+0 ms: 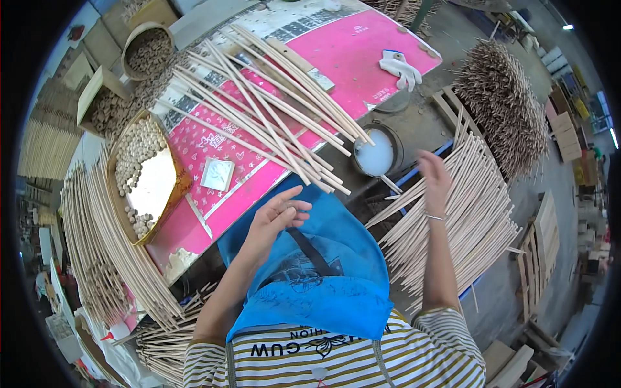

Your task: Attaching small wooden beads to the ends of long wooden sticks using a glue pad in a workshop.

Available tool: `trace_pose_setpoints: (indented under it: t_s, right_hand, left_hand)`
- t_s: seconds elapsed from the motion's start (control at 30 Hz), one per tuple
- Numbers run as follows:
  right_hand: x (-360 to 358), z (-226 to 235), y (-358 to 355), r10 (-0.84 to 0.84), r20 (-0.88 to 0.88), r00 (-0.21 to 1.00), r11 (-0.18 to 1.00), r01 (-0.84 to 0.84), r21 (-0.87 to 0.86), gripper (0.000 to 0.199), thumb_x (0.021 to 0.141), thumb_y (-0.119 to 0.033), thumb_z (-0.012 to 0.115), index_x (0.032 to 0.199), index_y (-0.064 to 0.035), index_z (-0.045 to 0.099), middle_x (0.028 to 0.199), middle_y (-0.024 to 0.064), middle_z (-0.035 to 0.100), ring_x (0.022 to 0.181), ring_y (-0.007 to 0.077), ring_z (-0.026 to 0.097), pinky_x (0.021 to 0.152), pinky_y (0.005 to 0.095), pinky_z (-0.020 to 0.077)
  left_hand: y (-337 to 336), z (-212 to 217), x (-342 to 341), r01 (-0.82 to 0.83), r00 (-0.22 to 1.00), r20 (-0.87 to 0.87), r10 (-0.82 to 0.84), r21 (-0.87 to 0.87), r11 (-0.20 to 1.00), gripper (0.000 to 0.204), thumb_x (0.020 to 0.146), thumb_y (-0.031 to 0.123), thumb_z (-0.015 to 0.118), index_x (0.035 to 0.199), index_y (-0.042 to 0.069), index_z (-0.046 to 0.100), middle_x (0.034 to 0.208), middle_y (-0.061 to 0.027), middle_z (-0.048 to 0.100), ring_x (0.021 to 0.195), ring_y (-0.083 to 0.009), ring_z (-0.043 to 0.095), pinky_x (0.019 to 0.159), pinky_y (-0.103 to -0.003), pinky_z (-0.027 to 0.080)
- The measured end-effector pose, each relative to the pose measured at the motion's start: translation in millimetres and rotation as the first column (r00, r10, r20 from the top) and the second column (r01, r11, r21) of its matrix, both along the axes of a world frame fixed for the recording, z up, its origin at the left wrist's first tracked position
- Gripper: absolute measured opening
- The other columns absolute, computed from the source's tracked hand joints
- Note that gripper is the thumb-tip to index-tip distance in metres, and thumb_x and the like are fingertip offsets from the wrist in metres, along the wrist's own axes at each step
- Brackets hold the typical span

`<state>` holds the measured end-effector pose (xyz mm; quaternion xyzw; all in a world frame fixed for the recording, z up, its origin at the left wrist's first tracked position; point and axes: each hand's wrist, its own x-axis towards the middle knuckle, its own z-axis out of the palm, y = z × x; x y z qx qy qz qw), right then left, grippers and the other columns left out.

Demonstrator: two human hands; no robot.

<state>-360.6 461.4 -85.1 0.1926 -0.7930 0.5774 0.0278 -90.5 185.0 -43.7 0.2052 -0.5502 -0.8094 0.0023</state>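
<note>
My left hand [277, 218] hovers over the blue apron [317, 258] at the table's front edge, its fingers loosely bent and apart, with nothing visible in it. Just beyond its fingertips are the near ends of several pale wooden sticks [278, 123], lying crisscross on the pink table cover. On the right, my right hand [435, 181] is raised above the left edge of a large pile of wooden sticks [446, 226]. Its fingers are stretched out, slightly blurred, and seem to hold nothing. A round pot of white liquid [376, 155] stands to its left, a stick-like handle leaning from it.
A box of wooden balls [139, 216] sits left on the pink table [323, 45], near a small pale block [217, 174]. A white glove [401, 68] lies at the far right. Brown ring-like pieces [149, 55] fill a tipped basket. Bundled dark-ended sticks [501, 107] stand right.
</note>
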Motion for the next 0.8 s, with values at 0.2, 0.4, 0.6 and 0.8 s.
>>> trace_pose_setpoints:
  t_s: [0.2,0.4,0.6,0.8]
  right_hand:
    - [30.6,30.4,-178.8,0.404,-0.338,0.85,0.891,-0.283,0.354,0.006,0.088,-0.008,0.068,0.093,-0.0052,0.068,0.089,0.0105,0.065,0.078,0.0289,0.064,0.068,0.0389,0.0508]
    - [52.4,42.2,-262.3,0.533,-0.119,0.838,0.757,-0.409,0.51,0.031,0.081,-0.037,0.078,0.084,-0.0077,0.068,0.074,0.0112,0.068,0.069,0.0287,0.068,0.062,0.043,0.0511]
    - [30.3,18.1,-270.7,0.576,-0.066,0.815,0.749,-0.493,0.442,0.025,0.087,-0.026,0.071,0.088,-0.0013,0.066,0.071,0.0144,0.067,0.063,0.0262,0.066,0.057,0.0396,0.0485]
    - [77.3,80.7,-300.8,0.609,0.163,0.777,0.787,-0.564,-0.252,0.012,0.099,-0.013,0.064,0.105,-0.0031,0.061,0.074,-0.0064,0.053,0.061,0.0021,0.043,0.053,0.0199,0.0355]
  left_hand:
    - [-22.3,8.5,28.8,-0.113,0.994,-0.012,0.113,-0.069,0.991,0.049,0.103,0.023,0.055,0.148,0.004,0.046,0.122,-0.0113,0.067,0.108,-0.0184,0.065,0.095,-0.033,0.051]
    - [-62.2,15.0,68.9,-0.348,0.938,-0.036,0.346,-0.089,0.933,0.045,0.102,0.019,0.054,0.144,0.004,0.05,0.119,-0.0112,0.068,0.104,-0.0175,0.065,0.092,-0.031,0.051]
    - [-116.5,16.5,99.7,-0.577,0.817,-0.127,0.562,-0.166,0.8,0.043,0.101,0.016,0.057,0.141,0.001,0.053,0.112,-0.0092,0.069,0.099,-0.0137,0.065,0.088,-0.028,0.05]
    - [-115.1,-9.0,88.4,-0.539,0.782,-0.149,0.605,-0.648,0.538,0.052,0.09,0.005,0.07,0.139,0.003,0.054,0.113,-0.0091,0.066,0.103,-0.0169,0.064,0.09,-0.029,0.05]
